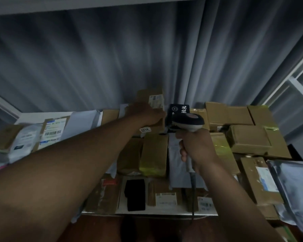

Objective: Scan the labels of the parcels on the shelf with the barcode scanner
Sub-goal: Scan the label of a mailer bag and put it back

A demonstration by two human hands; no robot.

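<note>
A grey pleated curtain [147,58] fills the far wall behind a white shelf [147,212] crowded with parcels. Brown cardboard boxes [248,137] sit stacked at the far right, and a tall brown cardboard box with yellow tape [154,154] stands near the middle. At the left lies a white plastic mailer with barcode labels [51,131]. The left hand [145,114] reaches to the far middle and rests on an upright cardboard parcel with a white label [156,100]; its fingers are blurred, so I cannot tell its grasp. The right hand [196,147] clenches the handle of the black-and-grey barcode scanner [187,121], just beside that parcel.
</note>
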